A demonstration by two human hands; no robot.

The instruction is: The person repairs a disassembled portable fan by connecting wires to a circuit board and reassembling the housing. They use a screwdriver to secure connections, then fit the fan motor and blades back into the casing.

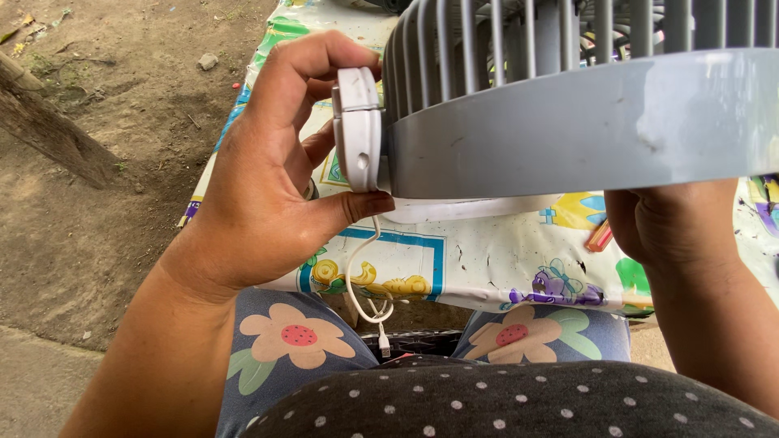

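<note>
- I see the left hand [260,186] clamped on the small white plastic box [358,130] at the edge of the round grey plastic fan housing [568,122]: thumb under it, fingers curled over the top.
- Thin white cable [357,276] hangs from just below that grip, its plug dangling over the lap.
- Right hand [677,223] is under the housing's far side, holding it up; fingers hidden, so I can't tell how it grips.
- Fan is held above the patterned plastic tablecloth [487,259].

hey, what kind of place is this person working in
Probably an outdoor yard workspace: bare dirt ground with a log beside a table under a printed plastic cloth, where the left hand holds a grey fan.
</note>
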